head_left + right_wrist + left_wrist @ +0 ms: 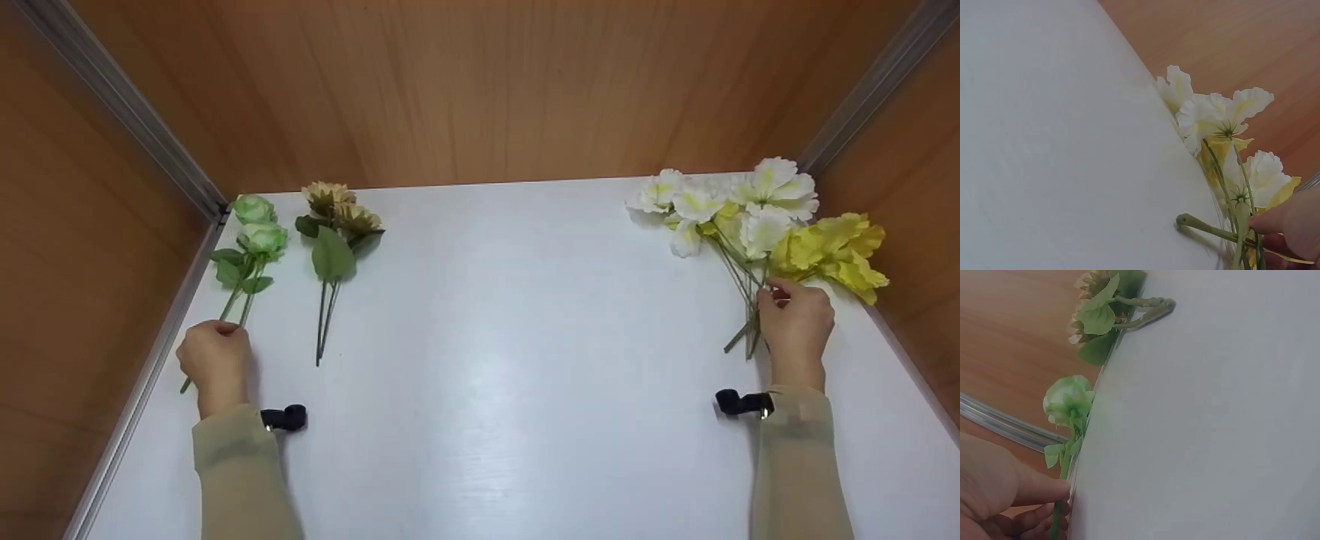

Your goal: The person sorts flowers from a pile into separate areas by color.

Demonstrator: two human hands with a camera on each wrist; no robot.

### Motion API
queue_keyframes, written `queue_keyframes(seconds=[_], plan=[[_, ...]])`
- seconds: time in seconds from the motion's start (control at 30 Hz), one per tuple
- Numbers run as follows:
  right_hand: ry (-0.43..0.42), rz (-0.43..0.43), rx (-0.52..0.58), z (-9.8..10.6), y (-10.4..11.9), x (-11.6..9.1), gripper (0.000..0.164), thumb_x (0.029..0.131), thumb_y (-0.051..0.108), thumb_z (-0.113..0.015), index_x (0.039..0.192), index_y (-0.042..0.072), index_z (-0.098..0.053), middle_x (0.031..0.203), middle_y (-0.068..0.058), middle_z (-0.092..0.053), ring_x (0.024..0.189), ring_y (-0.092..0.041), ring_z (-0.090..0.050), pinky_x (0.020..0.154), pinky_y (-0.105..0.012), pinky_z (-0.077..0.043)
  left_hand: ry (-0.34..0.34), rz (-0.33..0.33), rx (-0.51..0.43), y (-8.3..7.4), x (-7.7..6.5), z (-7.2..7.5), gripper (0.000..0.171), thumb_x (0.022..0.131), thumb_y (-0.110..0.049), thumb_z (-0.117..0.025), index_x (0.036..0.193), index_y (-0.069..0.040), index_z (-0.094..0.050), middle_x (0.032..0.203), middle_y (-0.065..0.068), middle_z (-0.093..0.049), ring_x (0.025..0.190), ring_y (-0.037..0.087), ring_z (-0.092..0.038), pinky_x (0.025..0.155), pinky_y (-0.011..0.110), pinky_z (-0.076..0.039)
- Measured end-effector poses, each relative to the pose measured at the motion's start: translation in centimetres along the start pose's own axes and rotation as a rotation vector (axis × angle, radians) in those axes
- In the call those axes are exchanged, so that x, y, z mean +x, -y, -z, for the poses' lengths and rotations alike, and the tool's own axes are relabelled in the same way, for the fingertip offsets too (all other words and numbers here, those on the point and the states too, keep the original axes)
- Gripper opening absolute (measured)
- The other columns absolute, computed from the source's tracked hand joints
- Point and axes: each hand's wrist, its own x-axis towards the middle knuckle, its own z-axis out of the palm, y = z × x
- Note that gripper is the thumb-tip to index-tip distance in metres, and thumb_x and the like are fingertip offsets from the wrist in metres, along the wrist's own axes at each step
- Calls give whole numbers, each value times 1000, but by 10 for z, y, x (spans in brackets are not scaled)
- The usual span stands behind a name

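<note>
At the left side of the table, my left hand grips the stems of two pale green artificial roses. In the left wrist view, thumb and fingers close round a green stem below a rose head. My right hand, at the far right, pinches a stem among white artificial flowers and ruffled yellow ones. The right wrist view has several stems crossing beside that thumb, below the white blossoms. Its fingertips are partly hidden by these stems.
Beige-brown artificial flowers with green leaves lie right of the roses, stems toward me. Wooden panels wall in the white table at back and sides, with metal rails at the corners. Each wrist wears a black camera.
</note>
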Motion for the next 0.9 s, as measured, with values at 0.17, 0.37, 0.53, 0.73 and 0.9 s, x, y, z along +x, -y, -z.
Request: queue_keyframes(seconds=[0.17,0.37,0.53,0.73,0.9], plan=[[-17,25,-7,-2,2,-2,32,109,16,-64,132,-3,-76,117,-27,-71,105,-38,-65,79,-37,-44,57,41,21,-2,-1,5,31,98,-9,-60,112,17,-73,119,38,-70,117,59,-58,102,66,-45],[5,-3,-1,-1,4,-3,33,110,19,-62,129,-3,-77,118,-24,-69,103,-33,-63,78,-35,-46,106,66,103,-3,-3,15,27,90,-8,-62,98,15,-72,111,40,-70,110,63,-59,95,69,-47],[1,22,10,0,8,-5,33,111,19,-61,127,-6,-75,123,-27,-62,104,-37,-59,82,-38,-44,106,48,123,-2,-2,13,25,89,-3,-56,97,15,-71,110,40,-70,111,64,-60,96,70,-47],[-14,38,5,2,10,-6,34,113,20,-59,127,-8,-73,124,-27,-57,106,-37,-55,85,-40,-41,79,26,103,-3,0,6,25,93,1,-56,105,16,-73,117,40,-69,116,62,-58,101,69,-46],[-24,34,-5,4,10,-5,34,113,20,-58,128,-7,-73,126,-27,-58,107,-39,-57,85,-40,-41,60,22,93,-2,0,4,25,93,2,-57,107,16,-73,118,40,-69,116,62,-58,102,69,-44]])
